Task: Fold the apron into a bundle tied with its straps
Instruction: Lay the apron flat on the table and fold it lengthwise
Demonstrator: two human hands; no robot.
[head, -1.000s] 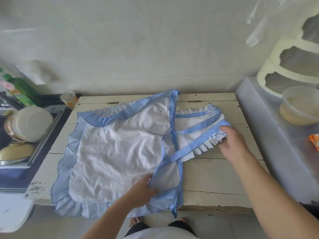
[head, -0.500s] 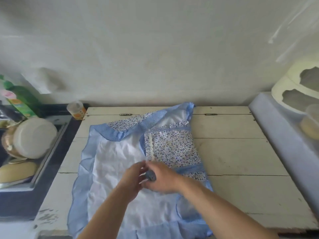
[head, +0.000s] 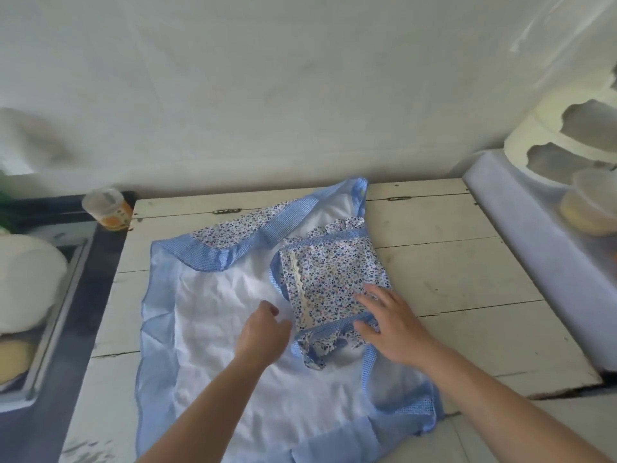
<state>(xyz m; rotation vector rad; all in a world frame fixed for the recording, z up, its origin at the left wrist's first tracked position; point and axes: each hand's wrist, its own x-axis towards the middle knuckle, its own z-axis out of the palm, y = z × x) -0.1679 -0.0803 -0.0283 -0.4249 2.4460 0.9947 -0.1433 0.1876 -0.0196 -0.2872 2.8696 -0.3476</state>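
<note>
Apron (head: 233, 345): spread white side up on table (head: 450, 262), bib (head: 334, 279) folded onto it at 1 o'clock.
Right hand (head: 394, 325): fingers spread, pressing flat on bib's near edge.
Left hand (head: 263, 332): loosely curled, on white cloth, beside bib, gripping nothing visible.

Both bare forearms reached forward from the lower edge of the view. The left hand (head: 262, 332) was loosely curled, fingers bent inward, knuckles up. The right hand (head: 394, 324) lay palm-down with its fingers spread flat — thumb angled toward the left hand. The two hands were near each other — not touching.
</note>
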